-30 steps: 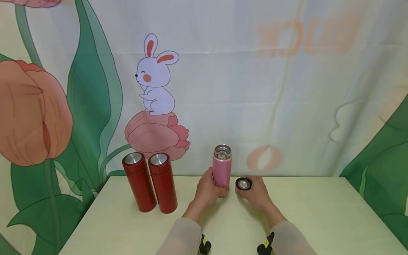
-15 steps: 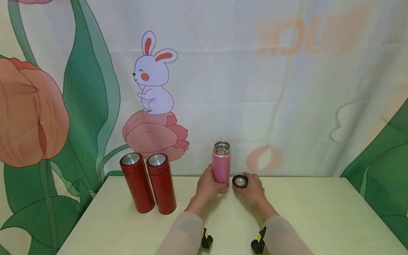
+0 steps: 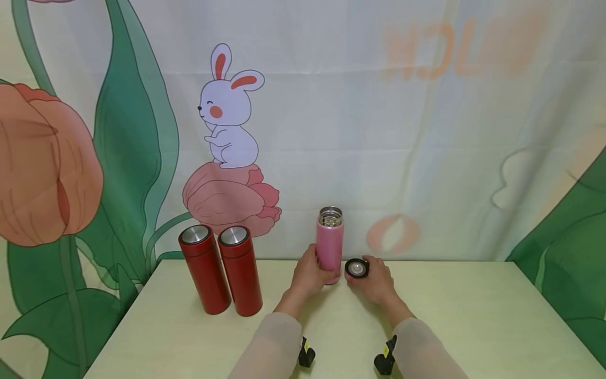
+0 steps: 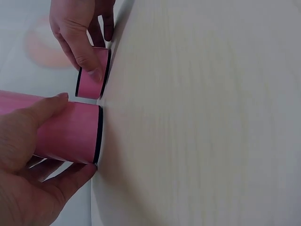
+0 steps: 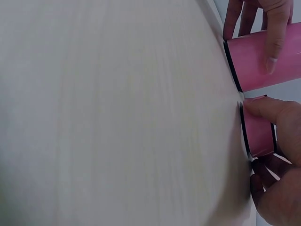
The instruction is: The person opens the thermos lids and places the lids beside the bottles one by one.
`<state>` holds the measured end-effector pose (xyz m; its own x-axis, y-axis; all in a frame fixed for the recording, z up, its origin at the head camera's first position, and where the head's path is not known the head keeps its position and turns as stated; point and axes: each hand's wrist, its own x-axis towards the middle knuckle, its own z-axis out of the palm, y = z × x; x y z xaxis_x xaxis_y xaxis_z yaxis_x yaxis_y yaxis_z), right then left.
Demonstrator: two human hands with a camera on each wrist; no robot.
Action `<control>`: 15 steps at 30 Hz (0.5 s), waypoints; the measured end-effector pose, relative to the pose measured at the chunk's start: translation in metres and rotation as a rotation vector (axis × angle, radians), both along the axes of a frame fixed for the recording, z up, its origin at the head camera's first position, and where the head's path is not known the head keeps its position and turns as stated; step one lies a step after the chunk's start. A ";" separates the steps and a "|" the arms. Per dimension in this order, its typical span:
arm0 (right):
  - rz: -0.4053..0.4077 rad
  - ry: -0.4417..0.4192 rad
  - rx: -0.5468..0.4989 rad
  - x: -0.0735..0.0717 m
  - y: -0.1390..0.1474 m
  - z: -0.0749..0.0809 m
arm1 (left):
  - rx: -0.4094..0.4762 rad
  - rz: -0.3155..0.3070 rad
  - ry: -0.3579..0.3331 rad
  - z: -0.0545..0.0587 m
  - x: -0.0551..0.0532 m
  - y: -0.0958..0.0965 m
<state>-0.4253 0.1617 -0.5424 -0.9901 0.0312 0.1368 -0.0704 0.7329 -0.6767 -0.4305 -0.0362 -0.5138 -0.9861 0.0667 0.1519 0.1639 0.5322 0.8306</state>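
A pink thermos bottle (image 3: 330, 245) stands upright at the back of the table, its steel mouth uncovered. My left hand (image 3: 310, 273) grips its lower part, thumb on the near side and fingers round the other, as the left wrist view shows. Just right of the bottle is its pink lid (image 5: 259, 127), underside up, with a black rim and steel inner disc. My right hand (image 3: 376, 281) holds this lid between thumb and fingers, down at the tabletop. A narrow gap separates lid and bottle.
Two red thermos bottles (image 3: 204, 273) with steel-topped lids stand side by side at the table's left. Behind the pale wooden table (image 3: 473, 316) hangs a printed curtain (image 3: 303, 131) with a rabbit and tulips. Black wrist cameras (image 3: 306, 355) show below both sleeves.
The pink bottle and both hands have shifted slightly toward the back of the table. My right hand has brought the lid a little left, nearer the bottle. Both grips stay the same.
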 end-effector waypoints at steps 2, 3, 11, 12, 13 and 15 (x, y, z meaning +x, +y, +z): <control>0.005 0.006 0.002 0.000 0.000 0.000 | 0.001 0.007 -0.010 0.000 0.003 -0.001; 0.010 0.011 0.002 0.001 0.000 0.001 | 0.004 0.010 -0.018 0.000 0.004 -0.002; 0.035 0.012 -0.005 0.005 0.001 0.003 | -0.028 0.020 -0.050 0.004 0.019 -0.010; 0.039 0.012 -0.009 0.005 0.002 0.004 | -0.042 0.020 -0.052 0.005 0.021 -0.011; 0.046 0.010 -0.011 0.006 0.002 0.005 | -0.055 0.019 -0.053 0.006 0.024 -0.013; 0.060 0.005 -0.019 0.007 0.002 0.007 | -0.083 0.015 -0.058 0.008 0.028 -0.016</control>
